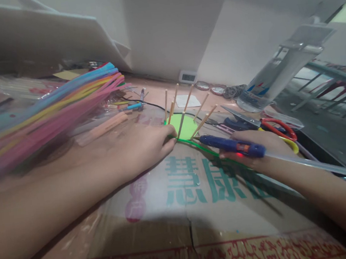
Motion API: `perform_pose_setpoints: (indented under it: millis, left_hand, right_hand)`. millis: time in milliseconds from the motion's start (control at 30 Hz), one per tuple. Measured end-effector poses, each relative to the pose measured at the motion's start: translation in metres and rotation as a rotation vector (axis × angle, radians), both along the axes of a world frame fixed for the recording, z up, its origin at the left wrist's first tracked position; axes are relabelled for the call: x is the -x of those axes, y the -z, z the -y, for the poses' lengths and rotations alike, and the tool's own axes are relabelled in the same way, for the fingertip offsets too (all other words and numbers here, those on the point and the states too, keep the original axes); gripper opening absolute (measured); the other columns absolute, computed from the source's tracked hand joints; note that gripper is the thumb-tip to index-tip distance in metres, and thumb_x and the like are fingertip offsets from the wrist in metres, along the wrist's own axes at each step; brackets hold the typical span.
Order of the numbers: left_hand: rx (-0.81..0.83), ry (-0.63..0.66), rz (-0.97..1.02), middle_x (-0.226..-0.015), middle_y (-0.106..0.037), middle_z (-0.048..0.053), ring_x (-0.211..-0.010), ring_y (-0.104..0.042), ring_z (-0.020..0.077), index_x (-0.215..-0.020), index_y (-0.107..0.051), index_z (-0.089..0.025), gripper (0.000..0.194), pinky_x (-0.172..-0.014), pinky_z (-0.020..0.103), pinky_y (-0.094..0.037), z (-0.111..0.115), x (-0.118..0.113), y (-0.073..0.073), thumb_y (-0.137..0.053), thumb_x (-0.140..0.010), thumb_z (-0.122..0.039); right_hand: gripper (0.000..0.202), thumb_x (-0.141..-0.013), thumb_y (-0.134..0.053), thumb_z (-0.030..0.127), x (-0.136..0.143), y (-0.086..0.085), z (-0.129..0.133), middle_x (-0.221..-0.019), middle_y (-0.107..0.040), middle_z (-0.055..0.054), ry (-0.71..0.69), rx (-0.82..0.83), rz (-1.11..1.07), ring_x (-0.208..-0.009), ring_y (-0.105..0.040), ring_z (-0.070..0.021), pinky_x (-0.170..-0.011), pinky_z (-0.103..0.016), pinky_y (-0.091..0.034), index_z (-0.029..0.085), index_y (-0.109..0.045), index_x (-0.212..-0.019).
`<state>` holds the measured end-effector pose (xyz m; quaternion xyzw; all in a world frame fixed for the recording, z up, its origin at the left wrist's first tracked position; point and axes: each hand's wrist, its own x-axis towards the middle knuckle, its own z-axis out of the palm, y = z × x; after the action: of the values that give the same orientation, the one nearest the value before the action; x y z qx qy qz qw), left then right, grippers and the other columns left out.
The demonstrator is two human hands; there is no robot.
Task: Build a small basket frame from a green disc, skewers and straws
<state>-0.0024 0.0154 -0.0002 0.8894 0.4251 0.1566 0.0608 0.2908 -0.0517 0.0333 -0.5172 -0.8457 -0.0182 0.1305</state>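
Observation:
A light green disc lies on printed cardboard, with several thin wooden sticks standing up around its edge. My left hand is at the disc's near left edge, thumb and fingers pinched on a green pipe cleaner, which runs along the near edge and off to the right below my other hand. Closed around a dark blue hot glue gun is my right hand. The gun's tip is beside the base of a stick at the near right edge, and a red light glows on its body.
Colourful pipe cleaners lie in a bundle at the left. Red-and-yellow-handled scissors are just beyond my right hand. A large clear bottle stands at the back right. Near the wall are a small digital display and tape rolls.

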Motion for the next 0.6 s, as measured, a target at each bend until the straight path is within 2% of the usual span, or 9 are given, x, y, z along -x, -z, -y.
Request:
perform_pose_setpoints:
  millis: [200, 267, 367, 433, 500, 567, 600]
  left_hand:
    - [-0.005, 0.029, 0.022, -0.091, -0.076, 0.005, -0.081, -0.069, 0.0227, -0.107, -0.072, -0.026, 0.030, -0.073, 0.030, -0.047, 0.001, 0.001, -0.001, -0.048, -0.096, -0.040]
    - [-0.003, 0.037, 0.030, -0.092, -0.076, 0.006, -0.082, -0.070, 0.0223, -0.106, -0.072, -0.026, 0.029, -0.073, 0.030, -0.047, 0.001, 0.001, -0.002, -0.049, -0.096, -0.039]
    - [0.011, 0.039, 0.035, -0.091, -0.076, 0.005, -0.079, -0.069, 0.0218, -0.105, -0.072, -0.027, 0.028, -0.070, 0.030, -0.046, 0.002, 0.001, -0.002, -0.049, -0.096, -0.038]
    - [0.019, 0.039, 0.030, -0.089, -0.076, 0.005, -0.078, -0.069, 0.0217, -0.106, -0.072, -0.027, 0.027, -0.069, 0.030, -0.046, 0.001, 0.001, -0.002, -0.049, -0.096, -0.037]
    - [0.014, 0.038, 0.029, -0.089, -0.076, 0.005, -0.079, -0.070, 0.0217, -0.106, -0.072, -0.027, 0.027, -0.070, 0.030, -0.047, 0.001, 0.000, -0.001, -0.049, -0.096, -0.036]
    - [0.006, 0.036, 0.036, -0.091, -0.076, 0.005, -0.082, -0.070, 0.0218, -0.107, -0.072, -0.026, 0.027, -0.073, 0.030, -0.048, 0.000, -0.001, 0.000, -0.050, -0.096, -0.035]
    - [0.004, 0.036, 0.040, -0.092, -0.077, 0.005, -0.083, -0.071, 0.0218, -0.107, -0.072, -0.026, 0.027, -0.074, 0.030, -0.048, 0.000, -0.002, 0.000, -0.050, -0.096, -0.035]
  right_hand:
    - [0.036, -0.084, -0.064, 0.062, 0.002, -0.009, 0.001, -0.070, -0.069, -0.002, 0.058, 0.114, -0.085, -0.058, -0.064, -0.0195, -0.049, -0.032, -0.048, 0.026, -0.069, -0.083]
    - [0.038, -0.084, -0.063, 0.062, -0.007, -0.016, 0.001, -0.070, -0.070, -0.003, 0.091, 0.141, -0.197, -0.059, -0.065, -0.0204, -0.051, -0.033, -0.051, 0.025, -0.070, -0.083]
    - [0.046, -0.087, -0.057, 0.066, -0.024, -0.031, -0.006, -0.064, -0.066, -0.005, 0.111, 0.109, -0.459, -0.055, -0.061, -0.0206, -0.050, -0.034, -0.050, 0.024, -0.067, -0.071]
    - [0.050, -0.089, -0.054, 0.067, -0.030, -0.043, -0.017, -0.066, -0.068, -0.006, 0.138, 0.074, -0.664, -0.055, -0.060, -0.0195, -0.052, -0.034, -0.050, 0.024, -0.067, -0.068]
    - [0.048, -0.089, -0.054, 0.066, -0.028, -0.054, -0.035, -0.078, -0.073, -0.008, 0.229, 0.033, -0.791, -0.065, -0.065, -0.0205, -0.059, -0.034, -0.053, 0.023, -0.071, -0.074]
    - [0.043, -0.092, -0.055, 0.061, -0.020, -0.064, -0.060, -0.093, -0.077, -0.009, 0.325, 0.097, -0.749, -0.081, -0.070, -0.0222, -0.064, -0.032, -0.054, 0.023, -0.075, -0.085]
    - [0.041, -0.093, -0.054, 0.058, -0.015, -0.066, -0.075, -0.100, -0.077, -0.010, 0.326, 0.152, -0.719, -0.087, -0.071, -0.0222, -0.067, -0.031, -0.055, 0.023, -0.076, -0.092]
